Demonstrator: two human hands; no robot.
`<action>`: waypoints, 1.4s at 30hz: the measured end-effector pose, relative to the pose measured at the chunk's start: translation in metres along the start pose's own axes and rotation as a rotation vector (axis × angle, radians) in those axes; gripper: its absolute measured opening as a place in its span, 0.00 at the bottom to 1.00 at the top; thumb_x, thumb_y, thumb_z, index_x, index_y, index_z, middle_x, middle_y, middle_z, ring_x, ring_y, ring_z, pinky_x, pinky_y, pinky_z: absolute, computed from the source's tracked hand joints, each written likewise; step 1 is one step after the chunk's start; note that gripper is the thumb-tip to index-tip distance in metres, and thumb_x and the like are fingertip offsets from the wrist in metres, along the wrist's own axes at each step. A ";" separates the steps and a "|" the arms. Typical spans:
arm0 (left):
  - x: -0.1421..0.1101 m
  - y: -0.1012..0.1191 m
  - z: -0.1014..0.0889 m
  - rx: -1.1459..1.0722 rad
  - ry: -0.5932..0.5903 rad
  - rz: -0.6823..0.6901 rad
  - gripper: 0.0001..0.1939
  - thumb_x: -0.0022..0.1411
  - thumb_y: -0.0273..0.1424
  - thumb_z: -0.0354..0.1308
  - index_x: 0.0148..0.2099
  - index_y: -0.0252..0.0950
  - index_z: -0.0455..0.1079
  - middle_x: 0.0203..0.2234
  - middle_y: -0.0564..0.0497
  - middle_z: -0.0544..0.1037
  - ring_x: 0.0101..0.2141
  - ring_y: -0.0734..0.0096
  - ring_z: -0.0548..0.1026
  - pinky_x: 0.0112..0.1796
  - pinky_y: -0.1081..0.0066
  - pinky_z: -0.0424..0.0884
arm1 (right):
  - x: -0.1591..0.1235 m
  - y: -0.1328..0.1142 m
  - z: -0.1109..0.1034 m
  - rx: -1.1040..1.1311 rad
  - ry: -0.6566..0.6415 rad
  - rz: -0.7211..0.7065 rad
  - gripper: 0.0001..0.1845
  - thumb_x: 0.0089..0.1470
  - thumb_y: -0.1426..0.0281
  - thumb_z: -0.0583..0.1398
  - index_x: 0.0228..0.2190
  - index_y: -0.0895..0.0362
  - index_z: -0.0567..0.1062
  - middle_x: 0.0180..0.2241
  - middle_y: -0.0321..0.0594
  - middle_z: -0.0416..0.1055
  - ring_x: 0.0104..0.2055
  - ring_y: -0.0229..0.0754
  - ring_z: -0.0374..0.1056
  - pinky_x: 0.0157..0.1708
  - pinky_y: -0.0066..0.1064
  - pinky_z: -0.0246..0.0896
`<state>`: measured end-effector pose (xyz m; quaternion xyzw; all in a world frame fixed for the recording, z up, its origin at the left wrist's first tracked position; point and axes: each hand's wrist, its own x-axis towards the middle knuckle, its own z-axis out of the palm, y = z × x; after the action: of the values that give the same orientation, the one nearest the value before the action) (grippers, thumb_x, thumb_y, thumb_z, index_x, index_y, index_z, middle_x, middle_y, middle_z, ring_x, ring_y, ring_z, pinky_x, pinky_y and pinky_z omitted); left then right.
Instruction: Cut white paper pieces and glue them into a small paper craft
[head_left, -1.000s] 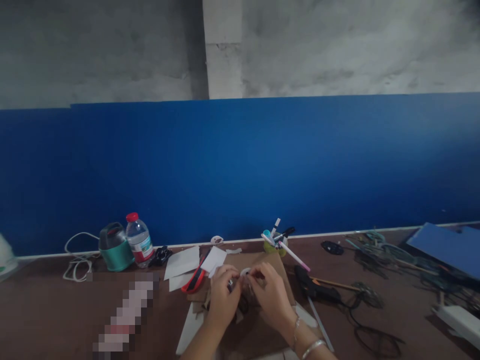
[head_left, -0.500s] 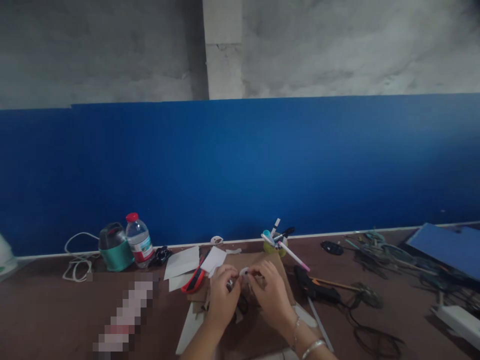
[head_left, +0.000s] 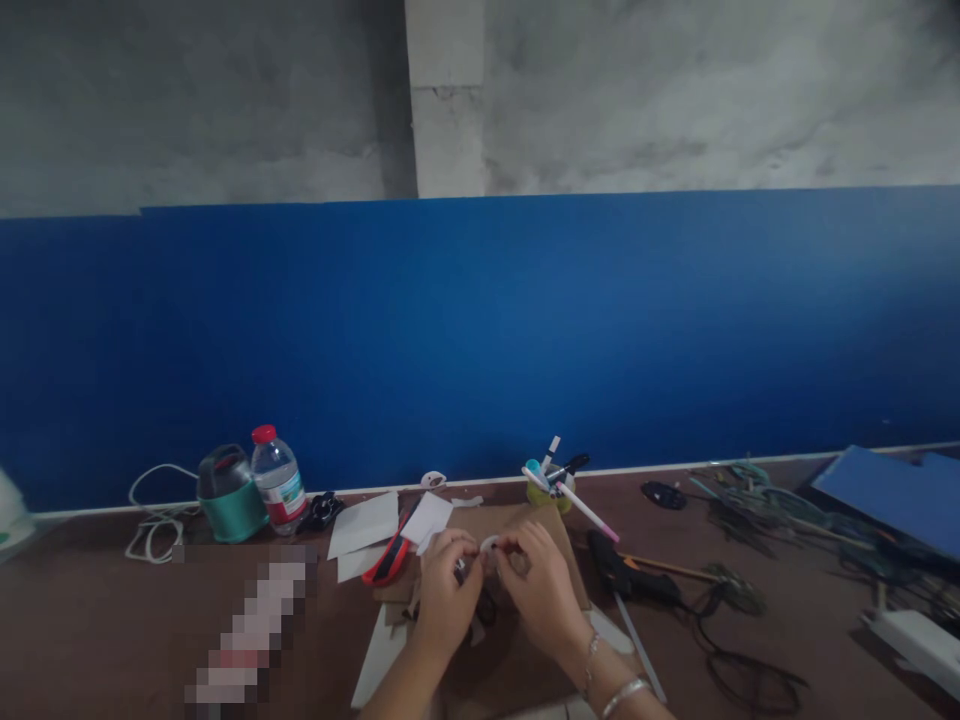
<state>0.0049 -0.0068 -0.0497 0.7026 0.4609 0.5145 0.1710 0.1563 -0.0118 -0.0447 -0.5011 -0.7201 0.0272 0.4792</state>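
Note:
Over a sheet of brown cardboard, my two hands meet at a small white piece, perhaps paper, whose exact kind I cannot make out. My left hand is closed, with thumb and fingertips pinching at the piece's left side. From the right, my right hand pinches its other edge between thumb and forefinger. Dark loops, too shaded to name, lie under and between the hands. A red-and-black tool, partly covered by a white paper slip, rests left of my left hand.
A cup of pens stands behind my hands. Right of them lie a black glue gun and tangled cords. Leftward are a water bottle, a teal container and white papers. A blue partition borders the table.
Hardly anything differs. Both hands keep their place and pinch, with only a slight shift of the white piece between the fingertips.

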 end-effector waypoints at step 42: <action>0.001 0.002 0.000 -0.052 0.001 -0.015 0.09 0.59 0.31 0.55 0.27 0.38 0.69 0.31 0.48 0.76 0.36 0.61 0.74 0.40 0.63 0.69 | -0.001 -0.006 -0.004 -0.132 -0.034 -0.112 0.09 0.56 0.76 0.56 0.25 0.54 0.72 0.26 0.38 0.71 0.32 0.44 0.63 0.35 0.35 0.53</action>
<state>0.0055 -0.0072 -0.0479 0.6942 0.4527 0.5254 0.1927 0.1550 -0.0178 -0.0397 -0.4900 -0.7553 -0.0389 0.4335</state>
